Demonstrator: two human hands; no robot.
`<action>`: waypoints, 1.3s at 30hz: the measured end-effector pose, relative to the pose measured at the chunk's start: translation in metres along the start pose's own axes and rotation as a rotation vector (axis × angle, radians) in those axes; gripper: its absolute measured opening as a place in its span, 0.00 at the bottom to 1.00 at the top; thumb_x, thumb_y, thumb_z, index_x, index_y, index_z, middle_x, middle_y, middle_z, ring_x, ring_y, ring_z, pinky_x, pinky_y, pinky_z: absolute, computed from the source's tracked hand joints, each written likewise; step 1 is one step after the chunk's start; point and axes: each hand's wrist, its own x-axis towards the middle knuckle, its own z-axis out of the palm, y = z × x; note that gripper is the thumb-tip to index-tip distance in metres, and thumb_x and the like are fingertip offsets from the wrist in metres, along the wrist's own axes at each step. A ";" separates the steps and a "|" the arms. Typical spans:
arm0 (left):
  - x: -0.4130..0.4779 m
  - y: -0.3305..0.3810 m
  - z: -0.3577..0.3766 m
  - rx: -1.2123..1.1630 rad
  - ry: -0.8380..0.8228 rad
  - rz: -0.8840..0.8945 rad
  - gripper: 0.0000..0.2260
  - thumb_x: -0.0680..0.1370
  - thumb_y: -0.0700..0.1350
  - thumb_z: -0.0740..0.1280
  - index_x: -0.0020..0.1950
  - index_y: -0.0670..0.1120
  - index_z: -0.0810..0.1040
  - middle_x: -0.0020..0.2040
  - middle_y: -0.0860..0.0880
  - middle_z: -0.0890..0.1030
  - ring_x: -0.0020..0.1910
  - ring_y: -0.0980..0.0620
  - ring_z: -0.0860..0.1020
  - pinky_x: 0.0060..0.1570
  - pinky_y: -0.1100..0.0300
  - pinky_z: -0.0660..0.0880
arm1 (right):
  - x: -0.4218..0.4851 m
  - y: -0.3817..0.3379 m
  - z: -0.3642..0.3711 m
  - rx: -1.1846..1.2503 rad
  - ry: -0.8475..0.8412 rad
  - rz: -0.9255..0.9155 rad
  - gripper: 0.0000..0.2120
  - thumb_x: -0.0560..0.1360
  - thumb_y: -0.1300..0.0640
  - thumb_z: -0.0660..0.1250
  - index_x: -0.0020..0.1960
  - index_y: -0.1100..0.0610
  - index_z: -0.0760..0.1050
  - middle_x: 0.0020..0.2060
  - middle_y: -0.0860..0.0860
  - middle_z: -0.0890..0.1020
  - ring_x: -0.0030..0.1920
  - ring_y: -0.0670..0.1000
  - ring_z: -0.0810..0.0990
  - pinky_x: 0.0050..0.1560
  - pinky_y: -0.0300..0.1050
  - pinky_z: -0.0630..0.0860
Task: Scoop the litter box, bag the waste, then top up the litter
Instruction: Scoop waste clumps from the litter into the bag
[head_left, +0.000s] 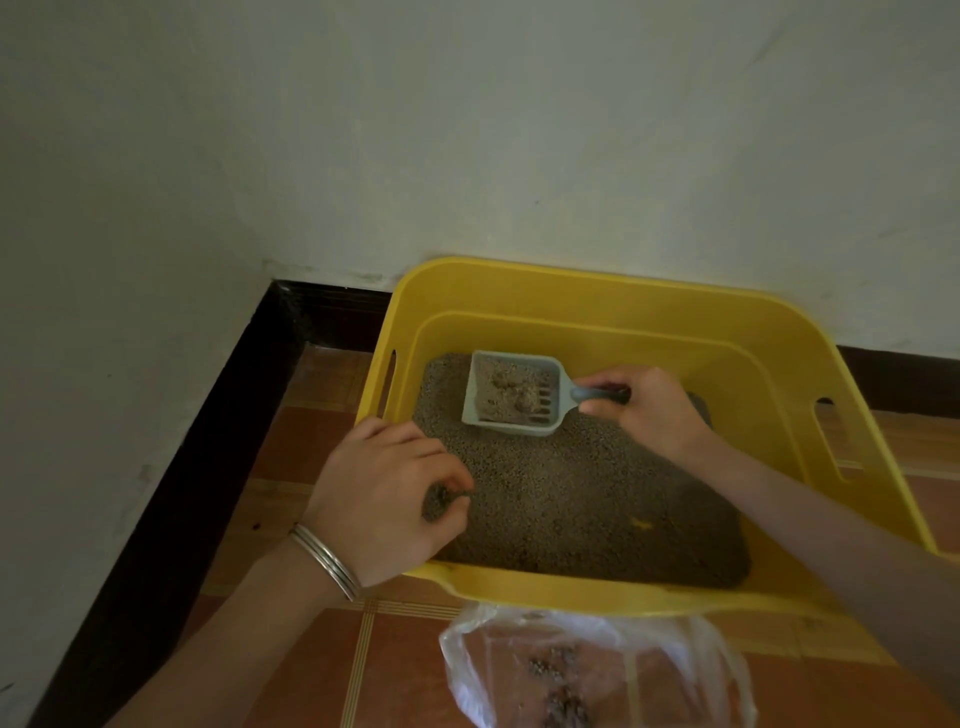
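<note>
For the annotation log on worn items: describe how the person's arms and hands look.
No gloves and no sleeves are in view: both forearms are bare to the frame edge. The left hand has thin silver-coloured bangles stacked at its wrist. The right hand shows no wrist jewellery. No rings are visible on either hand.

The litter box (571, 283) is a deep yellow plastic tub with slot handles in its side walls, and it stands on the floor against the wall. Grey-brown litter (571, 493) covers its bottom in a fairly even layer. The scoop (511, 410) is pale grey-blue and slotted near the handle. It sits over the far left part of the litter, its pan loaded with litter and two pale clumps (519, 397), and the right grip (644, 410) holds its handle. A small dark clump (439, 501) is pinched in the left grip (384, 493) above the near left corner. The bag (675, 670) — clear plastic, crumpled — lies on the floor just in front of the box, with dark waste bits (558, 670) inside.
</note>
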 end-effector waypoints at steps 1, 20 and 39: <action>0.000 0.000 0.000 0.000 0.000 0.000 0.12 0.71 0.58 0.59 0.41 0.58 0.81 0.37 0.62 0.79 0.43 0.60 0.76 0.49 0.61 0.63 | -0.003 0.000 -0.004 0.001 0.016 -0.002 0.16 0.70 0.60 0.71 0.57 0.58 0.78 0.53 0.52 0.82 0.46 0.42 0.75 0.42 0.18 0.66; -0.002 -0.001 0.004 0.055 0.016 0.017 0.15 0.72 0.58 0.55 0.41 0.58 0.81 0.37 0.61 0.80 0.41 0.57 0.77 0.45 0.58 0.64 | -0.065 -0.005 -0.041 -0.047 0.009 0.044 0.13 0.71 0.58 0.71 0.55 0.53 0.79 0.47 0.44 0.80 0.40 0.30 0.70 0.41 0.16 0.62; -0.066 0.034 0.004 0.137 -0.030 0.153 0.18 0.69 0.58 0.58 0.49 0.52 0.81 0.45 0.53 0.78 0.44 0.49 0.77 0.48 0.57 0.62 | -0.214 -0.049 -0.070 0.189 -0.064 0.049 0.15 0.68 0.61 0.72 0.49 0.44 0.79 0.44 0.35 0.82 0.47 0.34 0.79 0.47 0.27 0.72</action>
